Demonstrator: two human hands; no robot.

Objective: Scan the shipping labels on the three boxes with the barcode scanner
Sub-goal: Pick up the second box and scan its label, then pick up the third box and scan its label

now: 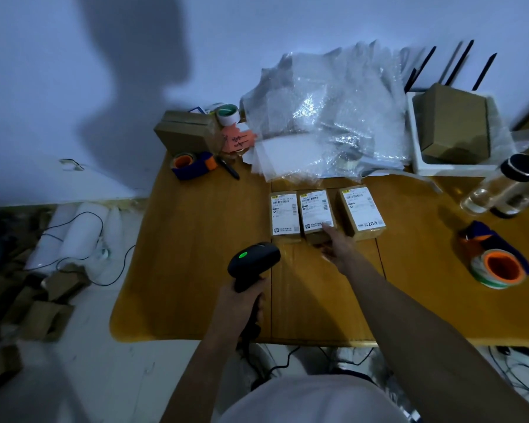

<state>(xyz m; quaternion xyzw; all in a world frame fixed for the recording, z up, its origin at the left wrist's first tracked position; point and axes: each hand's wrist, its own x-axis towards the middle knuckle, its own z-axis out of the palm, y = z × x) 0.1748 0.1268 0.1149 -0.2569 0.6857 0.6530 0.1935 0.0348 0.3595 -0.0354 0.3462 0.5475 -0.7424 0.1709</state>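
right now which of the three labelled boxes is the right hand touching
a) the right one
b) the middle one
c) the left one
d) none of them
b: the right hand has its fingertips on the near edge of the middle box, while the left hand holds the barcode scanner.

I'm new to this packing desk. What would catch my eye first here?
Three labelled boxes sit in a row mid-table, the right hand touching the middle one. The left hand holds a black scanner, its green light on, just before them. Behind lies a heap of bubble wrap.
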